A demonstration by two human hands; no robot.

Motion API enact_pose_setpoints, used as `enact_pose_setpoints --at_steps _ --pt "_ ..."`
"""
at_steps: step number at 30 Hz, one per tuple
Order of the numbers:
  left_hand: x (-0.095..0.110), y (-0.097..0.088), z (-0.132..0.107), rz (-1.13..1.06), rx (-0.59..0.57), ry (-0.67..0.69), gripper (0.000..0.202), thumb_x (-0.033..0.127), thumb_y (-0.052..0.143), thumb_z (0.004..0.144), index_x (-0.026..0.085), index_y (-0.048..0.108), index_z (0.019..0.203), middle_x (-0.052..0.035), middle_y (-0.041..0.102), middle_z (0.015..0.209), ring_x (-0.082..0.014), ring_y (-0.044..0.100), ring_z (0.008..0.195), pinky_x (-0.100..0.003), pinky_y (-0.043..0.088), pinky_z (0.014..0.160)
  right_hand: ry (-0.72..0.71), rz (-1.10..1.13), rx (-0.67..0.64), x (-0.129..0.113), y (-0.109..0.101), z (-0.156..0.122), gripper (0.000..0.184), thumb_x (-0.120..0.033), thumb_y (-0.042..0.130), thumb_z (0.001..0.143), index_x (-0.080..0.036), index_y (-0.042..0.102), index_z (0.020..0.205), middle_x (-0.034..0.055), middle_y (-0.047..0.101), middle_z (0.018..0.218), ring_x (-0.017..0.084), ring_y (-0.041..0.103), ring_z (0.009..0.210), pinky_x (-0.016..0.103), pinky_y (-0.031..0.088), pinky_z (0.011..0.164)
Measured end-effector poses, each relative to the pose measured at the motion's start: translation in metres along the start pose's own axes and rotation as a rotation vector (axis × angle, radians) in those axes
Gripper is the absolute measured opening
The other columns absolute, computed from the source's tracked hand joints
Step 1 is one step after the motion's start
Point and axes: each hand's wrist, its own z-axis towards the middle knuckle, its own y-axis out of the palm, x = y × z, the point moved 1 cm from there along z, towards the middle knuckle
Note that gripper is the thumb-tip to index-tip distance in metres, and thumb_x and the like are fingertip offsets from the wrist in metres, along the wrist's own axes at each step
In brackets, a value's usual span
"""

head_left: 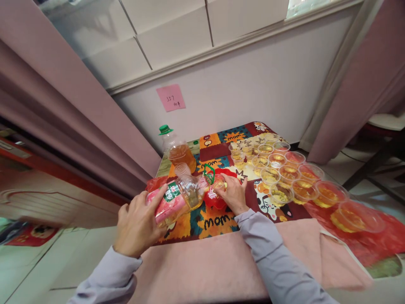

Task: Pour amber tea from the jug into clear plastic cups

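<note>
My left hand [137,223] grips a clear plastic bottle [180,195] with a pink and green label, tipped on its side with its neck pointing right. Its green cap ring [209,173] hangs at the mouth. My right hand [232,192] holds a small clear cup [219,182] at the bottle's mouth, over a red tray [213,200]. Yellow liquid sits in the cup.
A second bottle [177,150] with a green cap and amber liquid stands behind. Several clear cups [286,175] filled with yellow liquid stand in rows to the right on a colourful cartoon tablecloth [218,221]. A pink note [171,97] is on the wall. A pink cloth [221,261] covers the near edge.
</note>
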Motion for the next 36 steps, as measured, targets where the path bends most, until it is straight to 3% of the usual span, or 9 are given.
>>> enact_pose_setpoints --at_steps 11,17,26,36 --pt "-0.0040 0.0010 -0.0039 -0.069 0.057 0.021 0.099 0.044 0.075 0.080 0.028 0.044 0.172 -0.0219 0.061 0.148 -0.0419 0.064 0.131 -0.059 0.048 0.107 0.002 0.017 -0.011 -0.0004 -0.0021 -0.0005 0.050 -0.041 0.076 0.098 -0.025 0.068 0.145 0.0152 0.079 0.138 0.035 0.068 0.134 0.079 0.007 0.131" --pt "-0.0039 0.0012 -0.0054 -0.070 0.048 0.010 0.100 0.041 0.075 0.078 0.027 0.044 0.172 -0.0205 0.062 0.144 -0.0419 0.065 0.131 -0.058 0.050 0.106 -0.006 -0.005 0.008 0.0009 -0.0005 -0.0011 0.050 -0.040 0.076 0.097 -0.025 0.068 0.145 0.0160 0.079 0.138 0.035 0.068 0.133 0.079 0.009 0.131" --pt "-0.0005 0.0002 -0.0049 -0.033 -0.008 -0.004 0.103 0.040 0.074 0.079 0.027 0.038 0.175 -0.0230 0.057 0.154 -0.0402 0.061 0.137 -0.056 0.046 0.110 -0.002 -0.013 0.010 0.0000 -0.0017 -0.0014 0.050 -0.039 0.076 0.098 -0.024 0.068 0.145 0.0162 0.078 0.140 0.035 0.068 0.134 0.079 0.008 0.131" --pt "0.0005 0.0028 -0.0069 -0.042 -0.007 0.002 0.103 0.041 0.074 0.080 0.027 0.038 0.175 -0.0207 0.060 0.149 -0.0390 0.062 0.134 -0.055 0.045 0.108 -0.012 -0.001 0.018 0.0001 -0.0010 -0.0015 0.051 -0.039 0.077 0.096 -0.025 0.069 0.144 0.0146 0.079 0.138 0.034 0.070 0.130 0.078 0.008 0.131"
